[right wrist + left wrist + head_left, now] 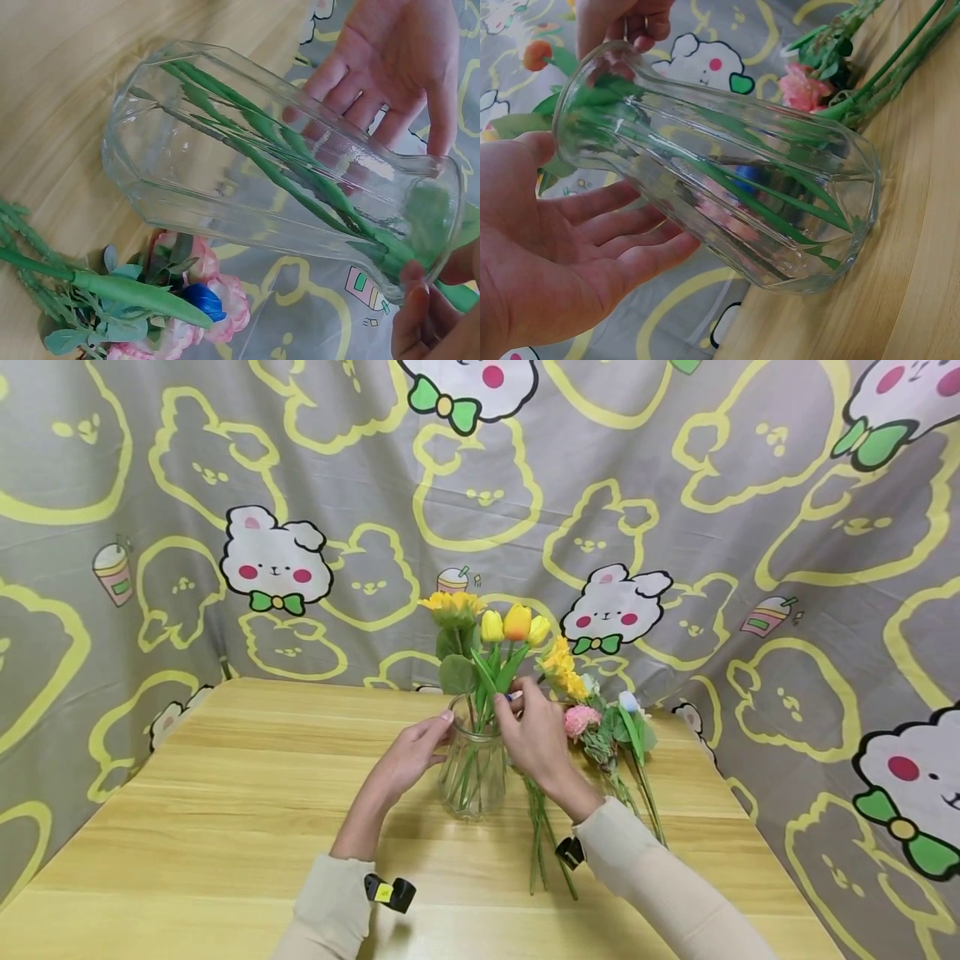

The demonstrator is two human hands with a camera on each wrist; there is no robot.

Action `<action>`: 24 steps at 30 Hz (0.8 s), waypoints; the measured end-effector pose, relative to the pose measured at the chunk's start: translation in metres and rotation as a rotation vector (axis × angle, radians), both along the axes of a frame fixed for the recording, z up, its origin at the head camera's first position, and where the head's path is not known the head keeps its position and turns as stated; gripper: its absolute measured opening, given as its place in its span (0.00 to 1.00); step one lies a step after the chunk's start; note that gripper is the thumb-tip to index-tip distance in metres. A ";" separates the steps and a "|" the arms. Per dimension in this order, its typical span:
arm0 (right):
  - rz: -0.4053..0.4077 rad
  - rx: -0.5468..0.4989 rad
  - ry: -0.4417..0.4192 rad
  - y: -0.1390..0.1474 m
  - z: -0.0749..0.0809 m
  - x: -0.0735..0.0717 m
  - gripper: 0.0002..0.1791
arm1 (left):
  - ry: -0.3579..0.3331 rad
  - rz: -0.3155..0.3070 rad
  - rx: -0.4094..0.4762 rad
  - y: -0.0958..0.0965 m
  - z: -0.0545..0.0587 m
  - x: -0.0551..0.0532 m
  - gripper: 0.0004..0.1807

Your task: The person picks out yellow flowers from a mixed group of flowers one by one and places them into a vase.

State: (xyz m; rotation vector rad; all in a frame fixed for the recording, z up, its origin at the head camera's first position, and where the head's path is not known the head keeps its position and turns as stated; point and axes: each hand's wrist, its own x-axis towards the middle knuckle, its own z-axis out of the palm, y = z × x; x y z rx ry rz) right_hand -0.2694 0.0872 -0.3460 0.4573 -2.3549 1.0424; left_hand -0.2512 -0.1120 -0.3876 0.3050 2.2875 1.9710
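A clear glass vase [472, 793] stands upright on the table with several green stems inside. Yellow and orange tulips [517, 622] and a yellow sunflower-like bloom [453, 604] rise above its mouth. My left hand [408, 758] is at the vase's left side, thumb near the rim; its fingers lie fairly straight along the glass in the left wrist view. At the rim's right side, my right hand [536, 733] has curled fingers against the tulip stems and leaves. In the right wrist view, the right hand's fingertips [412, 300] pinch at the green stems [390, 259] by the mouth.
Right of the vase lie a pink flower [581, 721], a yellow bloom [562, 667], a pale tulip [628, 702] and loose green stems [538, 843] on the wooden table [247, 827]. A patterned curtain [360, 485] hangs behind.
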 end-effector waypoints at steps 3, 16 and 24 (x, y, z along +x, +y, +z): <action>0.002 -0.013 0.013 0.000 0.000 0.001 0.12 | 0.002 -0.003 0.002 0.000 0.000 0.000 0.39; 0.002 -0.022 0.180 0.002 -0.008 0.008 0.09 | 0.002 0.004 0.006 0.001 0.000 0.000 0.39; -0.001 -0.033 0.215 0.006 -0.020 0.019 0.06 | -0.001 0.017 0.006 0.001 -0.001 0.000 0.38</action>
